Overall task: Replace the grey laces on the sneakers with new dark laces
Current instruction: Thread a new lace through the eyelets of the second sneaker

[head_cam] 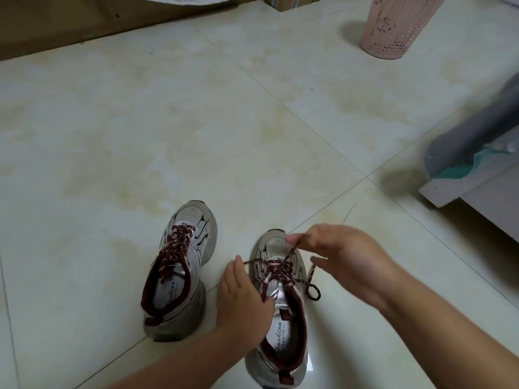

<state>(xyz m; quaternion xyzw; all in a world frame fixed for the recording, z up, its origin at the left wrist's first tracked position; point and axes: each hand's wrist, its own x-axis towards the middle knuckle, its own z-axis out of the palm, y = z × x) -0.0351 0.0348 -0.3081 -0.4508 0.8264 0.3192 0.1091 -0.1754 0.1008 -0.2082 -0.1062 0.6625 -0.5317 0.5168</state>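
I see the pale cream tiled floor (196, 122) filling most of the view, broad and open ahead of the shoes, crossed by thin grout lines; along its far left edge runs a brown wooden board (56, 26); at the far right stands a pink perforated plastic basket (393, 26); at the right edge a white furniture corner (455, 192) juts in, with grey cloth (471, 136) and a bit of teal fabric (455, 171) on it. Near me, the left grey mesh sneaker (179, 270) stands on the tiles, already threaded with a dark maroon speckled lace (177, 242), toe pointing away; the right grey mesh sneaker (280, 304) stands just beside it, apart by a narrow strip of floor, its own dark maroon lace (276, 269) crisscrossed over the tongue. My left hand (244, 299) sits against the inner side of the right sneaker, fingers curled, pinching one strand of that lace pulled taut; my right hand (337, 254) hovers over the toe, thumb and fingertips pinching the other strand, lifted upward; a loose loop of lace (313, 290) lies on the tiles at the shoe's outer edge; open floor stretches to the right of it up to the furniture corner.
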